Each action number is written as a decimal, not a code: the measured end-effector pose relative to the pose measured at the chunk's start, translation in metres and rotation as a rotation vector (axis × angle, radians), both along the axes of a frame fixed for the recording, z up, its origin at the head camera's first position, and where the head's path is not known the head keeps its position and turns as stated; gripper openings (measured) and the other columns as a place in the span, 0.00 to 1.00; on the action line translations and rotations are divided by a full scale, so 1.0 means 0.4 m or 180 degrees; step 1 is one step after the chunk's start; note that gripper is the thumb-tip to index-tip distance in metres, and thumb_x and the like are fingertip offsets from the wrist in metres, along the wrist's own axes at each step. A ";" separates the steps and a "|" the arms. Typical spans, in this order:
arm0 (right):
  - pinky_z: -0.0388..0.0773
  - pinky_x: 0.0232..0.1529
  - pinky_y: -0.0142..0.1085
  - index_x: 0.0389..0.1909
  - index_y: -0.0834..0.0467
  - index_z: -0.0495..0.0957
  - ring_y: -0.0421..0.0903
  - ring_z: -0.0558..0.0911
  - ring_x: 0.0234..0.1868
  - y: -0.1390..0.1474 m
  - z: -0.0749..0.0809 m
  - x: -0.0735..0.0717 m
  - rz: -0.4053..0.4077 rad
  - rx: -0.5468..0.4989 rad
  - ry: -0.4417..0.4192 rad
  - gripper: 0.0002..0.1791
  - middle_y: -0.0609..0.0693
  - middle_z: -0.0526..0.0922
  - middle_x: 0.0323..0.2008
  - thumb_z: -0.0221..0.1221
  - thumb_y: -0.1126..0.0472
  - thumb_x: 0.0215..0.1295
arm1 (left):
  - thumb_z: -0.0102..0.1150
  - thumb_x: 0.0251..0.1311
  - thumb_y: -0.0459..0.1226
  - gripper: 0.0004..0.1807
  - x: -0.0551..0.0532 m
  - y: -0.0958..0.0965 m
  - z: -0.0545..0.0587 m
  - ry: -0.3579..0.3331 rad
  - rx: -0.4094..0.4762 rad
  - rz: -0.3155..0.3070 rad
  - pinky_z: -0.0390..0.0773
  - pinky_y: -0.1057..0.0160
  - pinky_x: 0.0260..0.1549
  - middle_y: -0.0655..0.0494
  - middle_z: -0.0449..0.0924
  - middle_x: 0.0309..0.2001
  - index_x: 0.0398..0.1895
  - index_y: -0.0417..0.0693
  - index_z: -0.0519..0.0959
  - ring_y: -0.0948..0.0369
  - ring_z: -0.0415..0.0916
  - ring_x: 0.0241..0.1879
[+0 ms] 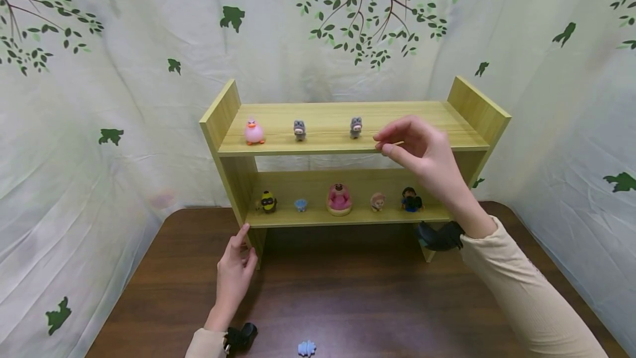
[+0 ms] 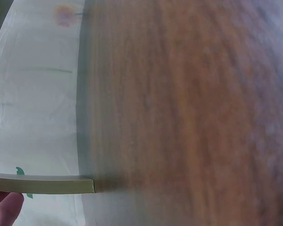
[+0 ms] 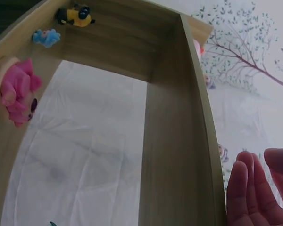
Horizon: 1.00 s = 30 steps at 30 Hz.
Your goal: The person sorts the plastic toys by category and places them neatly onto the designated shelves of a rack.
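Note:
My left hand (image 1: 236, 269) is at the lower left of the wooden shelf (image 1: 348, 222), its index fingertip touching the front corner of the left side panel. Fingertips (image 2: 9, 209) show against that panel in the left wrist view. Over the right part of the top board, my right hand (image 1: 422, 151) has loosely bent fingers and a thumb held apart, with nothing between them. Nearest to it is a grey figurine (image 1: 355, 127) with upright ears. A similar grey figurine (image 1: 299, 130) and a pink duck figure (image 1: 254, 132) stand farther left on that board.
Along the lower board stand a yellow-and-black figure (image 1: 268, 202), a blue piece (image 1: 300, 205), a pink bear (image 1: 339, 200), a small pinkish figurine (image 1: 377, 201) and a dark-haired figure (image 1: 411, 200). A light-blue piece (image 1: 306, 348) lies on the brown table (image 1: 367, 303).

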State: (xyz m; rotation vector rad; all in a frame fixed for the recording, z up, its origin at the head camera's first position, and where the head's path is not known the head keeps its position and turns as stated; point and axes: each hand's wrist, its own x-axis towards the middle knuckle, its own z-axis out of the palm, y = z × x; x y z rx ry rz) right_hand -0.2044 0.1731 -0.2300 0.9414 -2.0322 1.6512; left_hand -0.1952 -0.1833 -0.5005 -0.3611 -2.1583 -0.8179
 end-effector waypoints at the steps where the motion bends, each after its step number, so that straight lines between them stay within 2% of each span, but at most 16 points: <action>1: 0.78 0.45 0.34 0.42 0.71 0.75 0.50 0.80 0.42 -0.001 -0.003 0.002 0.0019 0.0012 -0.0011 0.08 0.60 0.80 0.41 0.57 0.76 0.61 | 0.60 0.47 0.17 0.45 0.000 0.000 0.000 0.0003 -0.0004 -0.0007 0.81 0.60 0.21 0.48 0.70 0.34 0.68 0.55 0.59 0.55 0.75 0.32; 16: 0.79 0.45 0.36 0.44 0.68 0.76 0.49 0.81 0.43 -0.025 -0.064 0.031 0.0396 0.0252 0.0019 0.11 0.61 0.80 0.41 0.57 0.77 0.61 | 0.60 0.47 0.17 0.45 0.001 0.000 -0.001 0.0043 -0.0026 -0.0004 0.80 0.63 0.20 0.49 0.69 0.33 0.69 0.55 0.59 0.55 0.75 0.31; 19: 0.80 0.40 0.36 0.44 0.67 0.76 0.49 0.81 0.41 -0.029 -0.077 0.033 0.0442 0.0283 0.0000 0.11 0.63 0.79 0.41 0.57 0.77 0.61 | 0.60 0.47 0.17 0.45 0.000 0.000 -0.002 0.0049 -0.0026 -0.0006 0.80 0.63 0.20 0.49 0.69 0.33 0.69 0.55 0.59 0.55 0.75 0.31; 23: 0.80 0.35 0.35 0.44 0.66 0.76 0.50 0.81 0.40 -0.032 -0.093 0.035 0.0480 0.0336 -0.0016 0.11 0.60 0.80 0.41 0.58 0.76 0.61 | 0.60 0.47 0.17 0.45 0.000 -0.001 -0.002 0.0042 -0.0016 -0.0013 0.80 0.64 0.20 0.49 0.69 0.33 0.69 0.55 0.59 0.55 0.74 0.30; 28: 0.79 0.33 0.35 0.44 0.63 0.77 0.50 0.81 0.39 -0.036 -0.112 0.037 0.0487 0.0406 -0.0008 0.12 0.56 0.80 0.41 0.58 0.76 0.60 | 0.59 0.48 0.17 0.45 -0.001 -0.003 -0.002 0.0041 0.0008 -0.0027 0.78 0.66 0.20 0.49 0.69 0.33 0.69 0.55 0.59 0.55 0.72 0.29; 30: 0.79 0.33 0.35 0.44 0.63 0.77 0.50 0.80 0.39 -0.038 -0.119 0.040 0.0503 0.0417 0.0000 0.13 0.57 0.80 0.41 0.58 0.77 0.60 | 0.59 0.48 0.17 0.45 -0.001 -0.003 -0.003 0.0053 0.0011 -0.0033 0.78 0.67 0.19 0.49 0.69 0.33 0.69 0.55 0.60 0.55 0.72 0.28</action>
